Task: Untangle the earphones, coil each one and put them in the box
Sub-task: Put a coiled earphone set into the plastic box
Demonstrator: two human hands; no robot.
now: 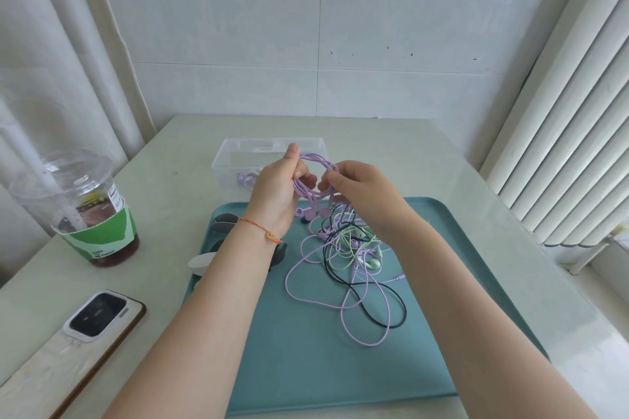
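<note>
Head view: lilac coil (313,177) in hand, coiling step about done.
Left hand (277,194) grips the coil, right hand (354,185) pinches its 3 o'clock side; next, lower it into box (238,155) at 12. Tangle (350,262) remains on teal tray (299,367); pale table (163,201), tiled wall, blinds at 3.

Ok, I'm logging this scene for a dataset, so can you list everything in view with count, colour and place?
coiled earphone: one, purple, held up in both hands in front of the box
tangled earphones: a pile, purple, pale green and black, on the tray
box: one, clear plastic, behind the tray, something purple inside
tray: one, teal, on the table
table: one, pale
drink cup: one, clear with green sleeve, dark drink, far left
phone: one, white back, near left
left hand: grips the coil, thread bracelet on wrist
right hand: pinches the coil
</note>
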